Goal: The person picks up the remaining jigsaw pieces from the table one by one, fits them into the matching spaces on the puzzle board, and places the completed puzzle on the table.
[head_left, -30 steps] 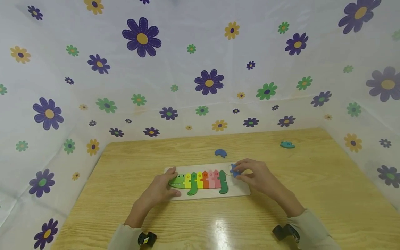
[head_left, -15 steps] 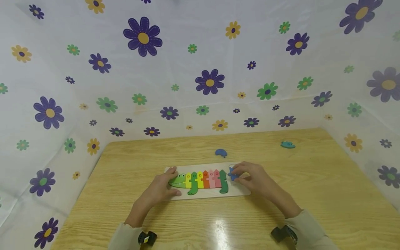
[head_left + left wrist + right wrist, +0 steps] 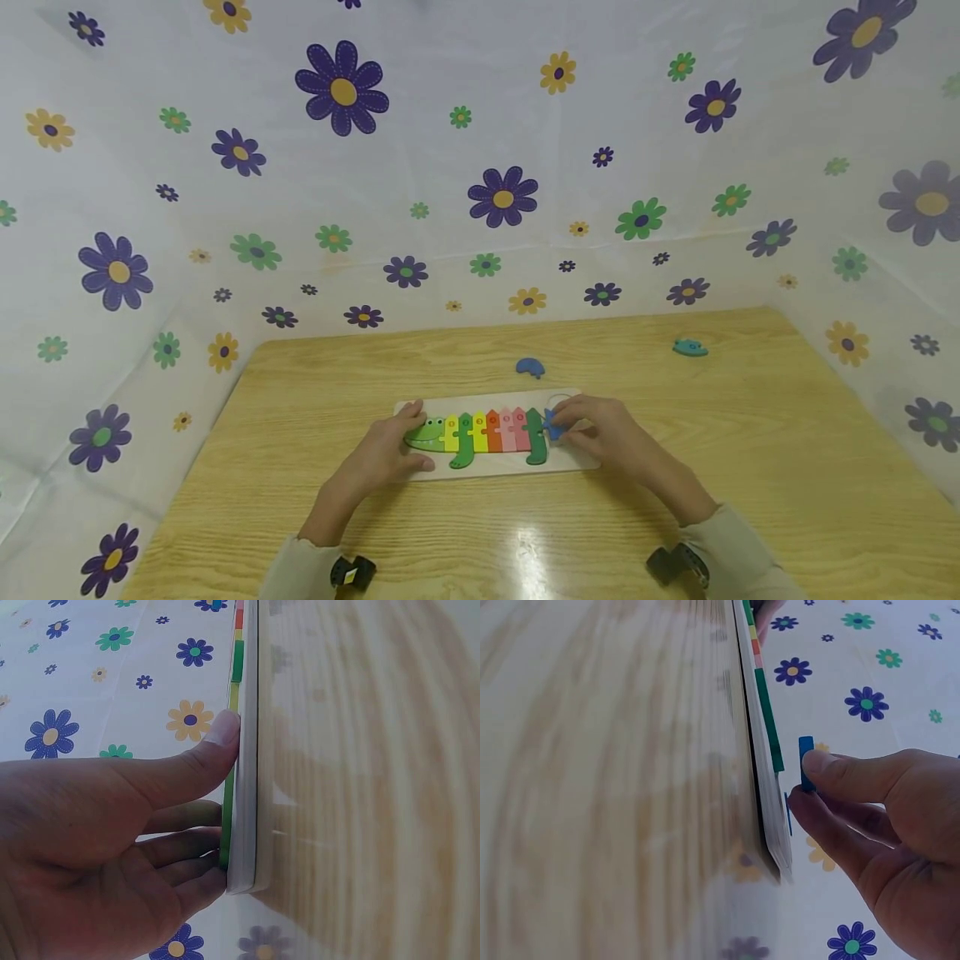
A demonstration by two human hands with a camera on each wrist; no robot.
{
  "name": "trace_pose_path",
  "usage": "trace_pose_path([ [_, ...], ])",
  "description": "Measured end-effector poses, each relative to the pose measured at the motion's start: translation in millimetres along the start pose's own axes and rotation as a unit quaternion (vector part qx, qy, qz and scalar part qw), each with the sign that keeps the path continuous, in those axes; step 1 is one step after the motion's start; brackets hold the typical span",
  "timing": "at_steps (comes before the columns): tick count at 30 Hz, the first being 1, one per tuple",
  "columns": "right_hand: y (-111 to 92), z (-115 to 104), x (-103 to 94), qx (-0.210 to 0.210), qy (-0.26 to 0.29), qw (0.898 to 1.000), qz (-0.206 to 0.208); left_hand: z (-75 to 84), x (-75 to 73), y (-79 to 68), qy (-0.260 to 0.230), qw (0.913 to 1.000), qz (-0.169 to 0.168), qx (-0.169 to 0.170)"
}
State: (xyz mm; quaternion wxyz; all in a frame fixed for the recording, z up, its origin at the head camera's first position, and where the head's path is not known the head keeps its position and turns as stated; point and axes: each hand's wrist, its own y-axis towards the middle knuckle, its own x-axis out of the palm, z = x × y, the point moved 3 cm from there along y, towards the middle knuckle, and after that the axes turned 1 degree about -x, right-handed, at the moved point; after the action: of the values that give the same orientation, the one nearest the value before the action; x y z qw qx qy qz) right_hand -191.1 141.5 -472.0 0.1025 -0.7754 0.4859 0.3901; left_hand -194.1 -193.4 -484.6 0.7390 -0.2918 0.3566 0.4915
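Note:
A wooden crocodile puzzle board [image 3: 495, 465] lies on the table, with green, yellow, orange and pink pieces set in a row. My left hand [image 3: 385, 450] rests on its left end, over the green crocodile head piece [image 3: 427, 434]. In the left wrist view the thumb [image 3: 223, 729] presses on the board's face near the edge. My right hand [image 3: 603, 429] pinches a blue puzzle piece [image 3: 553, 423] between thumb and fingers, beside the dark green leg piece [image 3: 536, 437]. In the right wrist view that blue piece [image 3: 807, 763] is held just off the board's face.
A darker blue curved piece [image 3: 530, 367] lies behind the board. Farther back on the right is a teal piece [image 3: 690, 347]. The wooden table [image 3: 337, 367] meets a flower-patterned sheet [image 3: 420, 167] at the back and sides.
My right hand has moved left along the board, bringing the blue piece up close to the dark green leg piece. The left hand and the board have stayed in place.

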Motion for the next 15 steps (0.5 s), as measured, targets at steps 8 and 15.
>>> trace_pose_path([
  [8,1.2,0.5,2.8,0.010,-0.015,1.000,-0.007,0.7,-0.3,-0.3,-0.001,1.0000,0.000,-0.007],
  [15,1.3,0.7,5.6,0.007,-0.030,0.999,-0.013,1.8,-0.4,-1.7,-0.006,1.0000,0.000,-0.004],
])
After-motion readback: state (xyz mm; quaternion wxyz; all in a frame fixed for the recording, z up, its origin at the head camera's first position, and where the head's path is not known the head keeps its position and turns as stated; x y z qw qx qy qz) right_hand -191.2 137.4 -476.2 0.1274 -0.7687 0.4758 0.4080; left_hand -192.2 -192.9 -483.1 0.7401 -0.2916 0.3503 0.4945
